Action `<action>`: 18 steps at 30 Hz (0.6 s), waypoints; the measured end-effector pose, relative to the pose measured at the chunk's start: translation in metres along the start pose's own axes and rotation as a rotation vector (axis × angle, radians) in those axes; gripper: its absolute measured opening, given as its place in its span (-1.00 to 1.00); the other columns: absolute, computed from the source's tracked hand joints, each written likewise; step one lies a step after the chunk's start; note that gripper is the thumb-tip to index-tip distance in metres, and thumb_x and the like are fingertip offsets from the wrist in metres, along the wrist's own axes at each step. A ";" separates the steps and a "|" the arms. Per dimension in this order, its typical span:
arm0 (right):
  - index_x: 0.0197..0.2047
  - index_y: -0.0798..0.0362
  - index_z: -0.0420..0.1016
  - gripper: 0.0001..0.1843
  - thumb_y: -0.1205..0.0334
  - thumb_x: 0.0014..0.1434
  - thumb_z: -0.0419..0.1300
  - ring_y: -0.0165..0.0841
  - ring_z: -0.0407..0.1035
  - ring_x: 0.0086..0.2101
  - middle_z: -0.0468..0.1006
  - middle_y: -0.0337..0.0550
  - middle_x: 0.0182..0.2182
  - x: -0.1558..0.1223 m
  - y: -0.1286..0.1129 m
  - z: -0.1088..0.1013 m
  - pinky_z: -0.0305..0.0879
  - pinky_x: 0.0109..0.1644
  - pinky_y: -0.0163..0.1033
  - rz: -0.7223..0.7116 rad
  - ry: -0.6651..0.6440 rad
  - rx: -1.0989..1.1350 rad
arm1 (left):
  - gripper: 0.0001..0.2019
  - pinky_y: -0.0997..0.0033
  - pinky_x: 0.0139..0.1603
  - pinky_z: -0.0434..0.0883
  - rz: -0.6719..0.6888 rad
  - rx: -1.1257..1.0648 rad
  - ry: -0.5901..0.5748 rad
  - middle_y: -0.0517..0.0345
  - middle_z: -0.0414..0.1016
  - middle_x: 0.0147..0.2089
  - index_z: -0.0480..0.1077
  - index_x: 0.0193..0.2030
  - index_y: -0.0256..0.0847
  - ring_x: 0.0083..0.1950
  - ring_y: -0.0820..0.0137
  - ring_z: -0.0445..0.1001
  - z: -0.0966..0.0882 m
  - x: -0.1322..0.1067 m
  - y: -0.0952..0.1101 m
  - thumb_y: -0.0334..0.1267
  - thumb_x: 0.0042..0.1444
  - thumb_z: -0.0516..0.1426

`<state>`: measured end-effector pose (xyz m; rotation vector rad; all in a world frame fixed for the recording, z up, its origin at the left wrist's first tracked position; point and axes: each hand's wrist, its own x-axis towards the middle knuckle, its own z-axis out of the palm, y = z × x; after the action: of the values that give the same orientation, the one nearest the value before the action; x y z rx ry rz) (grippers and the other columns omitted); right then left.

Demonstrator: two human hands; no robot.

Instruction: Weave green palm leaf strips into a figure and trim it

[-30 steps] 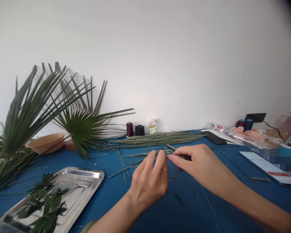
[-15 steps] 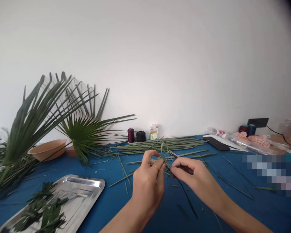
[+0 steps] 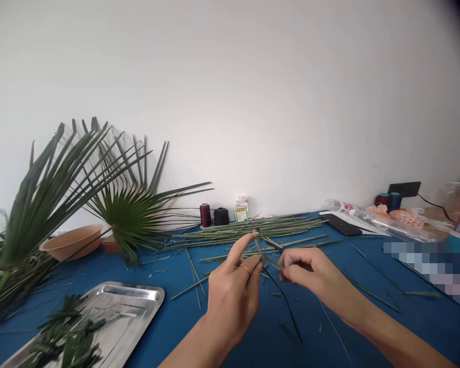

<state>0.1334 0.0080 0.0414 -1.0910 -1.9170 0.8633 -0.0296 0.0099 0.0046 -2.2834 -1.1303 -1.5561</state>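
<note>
The half-open left hand (image 3: 235, 291) is pinching a palm-leaf strip (image 3: 271, 263), the curled right hand (image 3: 306, 268) gripping its right end.

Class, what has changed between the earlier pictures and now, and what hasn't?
Since the first picture, the left hand has turned more upright, its index finger raised, and the right hand has shifted right, widening the gap. A leaf strip, not visible there then, now trails down between the hands. The slim tool stays in the right hand; the metal tray, palm leaf and purple thread spool stay put.
</note>
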 end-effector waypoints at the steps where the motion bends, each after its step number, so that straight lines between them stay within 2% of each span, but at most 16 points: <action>1: -0.65 0.04 0.09 -0.75 0.40 0.02 -0.04 -0.41 0.15 -0.51 0.17 -0.30 -0.63 0.000 0.000 0.000 0.12 -0.40 -0.30 0.005 -0.001 0.008 | -0.83 0.43 -0.47 0.39 0.015 -0.004 -0.007 -0.10 0.36 0.06 0.43 -0.33 -0.23 -0.57 0.53 0.37 0.001 0.000 -0.001 -0.44 0.08 0.01; 4: -0.66 0.05 0.14 -0.75 0.39 0.02 -0.03 -0.38 0.21 -0.49 0.24 -0.27 -0.63 0.001 0.003 0.002 0.14 -0.39 -0.28 0.025 -0.022 0.029 | -0.82 0.43 -0.36 0.43 -0.020 -0.076 -0.045 -0.06 0.43 -0.01 0.45 -0.32 -0.23 -0.39 0.41 0.49 0.004 0.002 -0.005 -0.44 0.08 0.02; 7: -0.66 0.07 0.18 -0.75 0.40 0.01 -0.02 -0.38 0.26 -0.47 0.31 -0.25 -0.62 0.003 0.006 0.004 0.17 -0.37 -0.28 0.038 -0.066 0.047 | -0.81 0.42 -0.22 0.43 -0.126 -0.200 -0.047 0.00 0.50 -0.15 0.47 -0.34 -0.22 -0.17 0.32 0.48 0.005 0.005 -0.007 -0.45 0.07 0.03; 10: -0.66 0.08 0.20 -0.75 0.39 0.02 -0.01 -0.39 0.24 -0.49 0.33 -0.24 -0.61 0.007 0.009 0.005 0.15 -0.39 -0.29 0.040 -0.095 0.038 | -0.83 0.44 -0.20 0.43 -0.161 -0.275 -0.021 0.02 0.52 -0.22 0.47 -0.34 -0.26 -0.18 0.35 0.48 0.006 0.005 -0.008 -0.47 0.05 0.05; 15: -0.61 0.09 0.27 -0.74 0.23 0.08 0.04 -0.44 0.10 -0.54 0.20 -0.30 -0.63 0.009 0.009 -0.002 0.02 -0.46 -0.31 0.048 -0.055 -0.031 | -0.84 0.47 -0.14 0.40 -0.047 -0.270 0.027 -0.04 0.53 -0.21 0.48 -0.30 -0.33 -0.17 0.36 0.48 0.010 0.001 -0.014 -0.47 0.04 0.07; 18: -0.56 0.09 0.35 -0.73 0.15 0.10 0.06 -0.44 0.09 -0.53 0.20 -0.29 -0.60 0.009 0.008 -0.008 0.00 -0.46 -0.31 0.031 -0.047 -0.065 | -0.83 0.46 -0.11 0.38 -0.047 -0.281 0.021 -0.04 0.53 -0.19 0.49 -0.28 -0.33 -0.15 0.35 0.47 0.011 0.000 -0.017 -0.48 0.03 0.07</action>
<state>0.1405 0.0213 0.0411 -1.1503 -1.9837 0.8558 -0.0323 0.0272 -0.0054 -2.4189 -1.0241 -1.8579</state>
